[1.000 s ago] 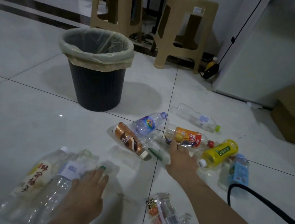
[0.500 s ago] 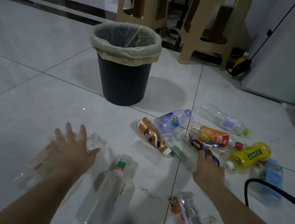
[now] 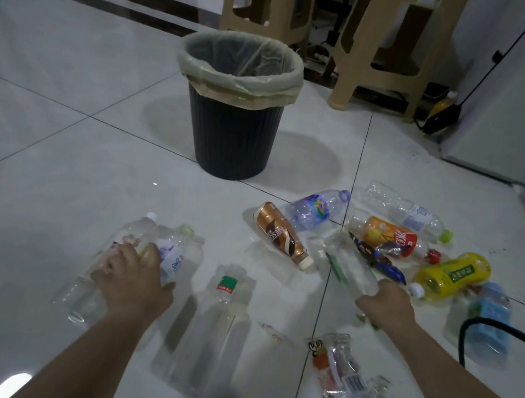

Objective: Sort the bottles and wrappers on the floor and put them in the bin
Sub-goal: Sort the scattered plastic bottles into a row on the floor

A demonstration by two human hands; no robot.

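Nearest you on the right, the wrappers (image 3: 342,368) lie on the floor; just beyond, your left hand (image 3: 133,278) curls its fingers over two clear bottles (image 3: 172,253) lying side by side, with a third bottle (image 3: 216,323) loose just to its right. Your right hand (image 3: 385,309) grips the near end of a green-striped bottle (image 3: 349,265) at the edge of the bottle cluster (image 3: 390,236). The lined bin (image 3: 230,131) stands upright beyond, well apart from both hands.
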